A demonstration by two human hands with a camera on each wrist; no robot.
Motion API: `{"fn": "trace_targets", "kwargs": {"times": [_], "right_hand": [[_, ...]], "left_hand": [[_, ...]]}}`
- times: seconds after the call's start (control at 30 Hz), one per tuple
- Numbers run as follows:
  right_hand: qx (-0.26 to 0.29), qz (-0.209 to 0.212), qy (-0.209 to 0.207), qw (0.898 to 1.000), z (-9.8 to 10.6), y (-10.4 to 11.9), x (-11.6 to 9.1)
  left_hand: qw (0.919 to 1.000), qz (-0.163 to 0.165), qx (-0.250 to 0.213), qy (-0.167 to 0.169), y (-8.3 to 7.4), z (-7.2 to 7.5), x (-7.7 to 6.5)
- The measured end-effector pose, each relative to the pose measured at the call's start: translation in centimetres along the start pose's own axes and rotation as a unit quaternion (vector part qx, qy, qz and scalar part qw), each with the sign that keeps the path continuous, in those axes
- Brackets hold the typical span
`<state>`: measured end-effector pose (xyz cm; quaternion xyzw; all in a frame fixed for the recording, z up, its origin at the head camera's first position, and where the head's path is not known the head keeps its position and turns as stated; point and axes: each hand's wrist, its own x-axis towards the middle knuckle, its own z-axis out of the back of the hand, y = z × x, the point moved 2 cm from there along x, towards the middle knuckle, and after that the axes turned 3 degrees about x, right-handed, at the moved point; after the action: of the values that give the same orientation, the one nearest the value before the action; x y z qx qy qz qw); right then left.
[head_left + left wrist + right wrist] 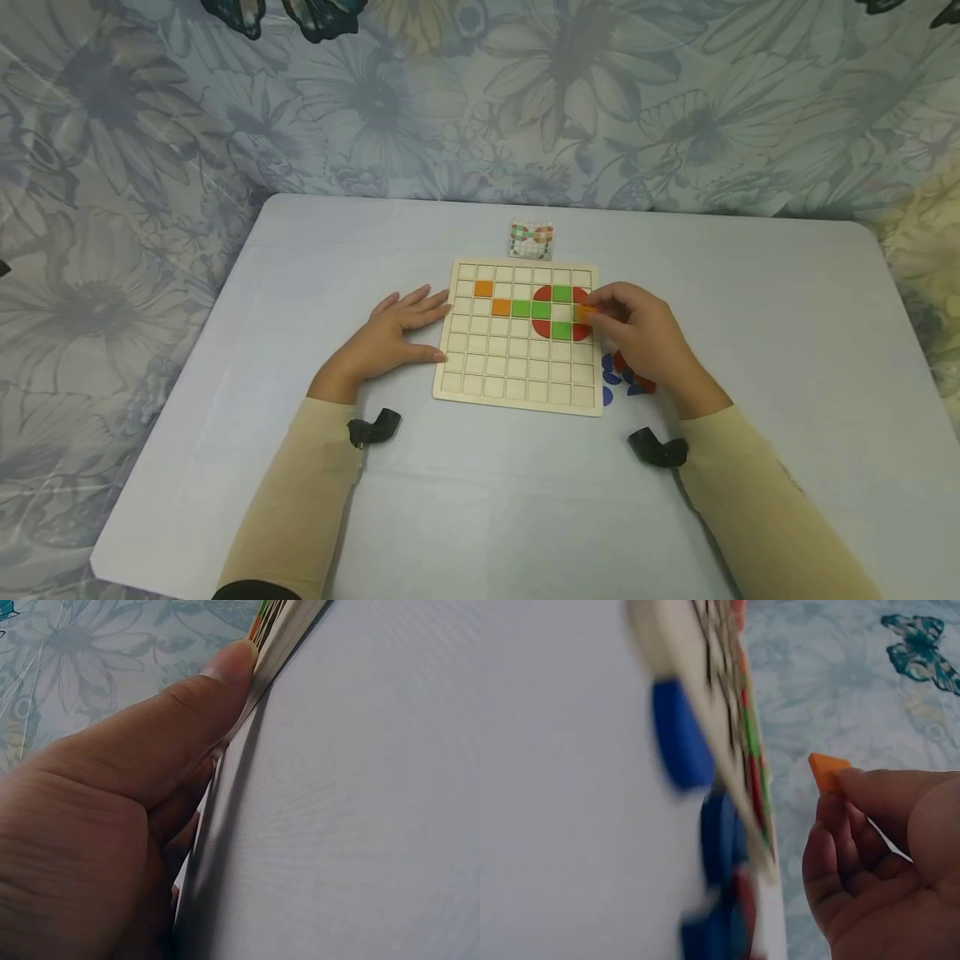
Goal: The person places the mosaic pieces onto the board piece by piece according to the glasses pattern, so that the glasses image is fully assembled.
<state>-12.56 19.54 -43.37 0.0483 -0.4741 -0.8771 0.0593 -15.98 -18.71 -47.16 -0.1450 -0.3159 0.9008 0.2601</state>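
A wooden grid board (517,387) lies on the table with green squares (561,331), red curved-edge pieces (542,328) and two orange squares (483,288) set in its cells. My left hand (386,337) rests at the board's left edge with fingers spread, and in the left wrist view the thumb (187,705) touches the rim. Between thumb and fingertips, my right hand (637,325) pinches an orange square piece (828,771). In the head view that piece overlaps the board's right side, between the red pieces there.
Blue pieces (611,377) and red pieces (643,385) lie loose beside the board's right edge, partly under the right hand. Behind the board stands a small pattern card (531,240). A flowered cloth (450,108) hangs beyond the white table (465,483).
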Motion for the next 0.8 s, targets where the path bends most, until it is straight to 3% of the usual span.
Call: {"fn": "trace_targets", "kwargs": {"times": [0.33,0.8], "right_hand": [[0.045,0.022,0.060,0.997,-4.2,4.1,3.4],[0.025,0.029,0.092,0.995,-9.3,6.1,7.6]], "left_hand": [[1.0000,-0.006,-0.003,0.002,0.2,0.0,0.0],[0.9999,-0.015,-0.001,0.003,0.3,0.3,0.0]]}}
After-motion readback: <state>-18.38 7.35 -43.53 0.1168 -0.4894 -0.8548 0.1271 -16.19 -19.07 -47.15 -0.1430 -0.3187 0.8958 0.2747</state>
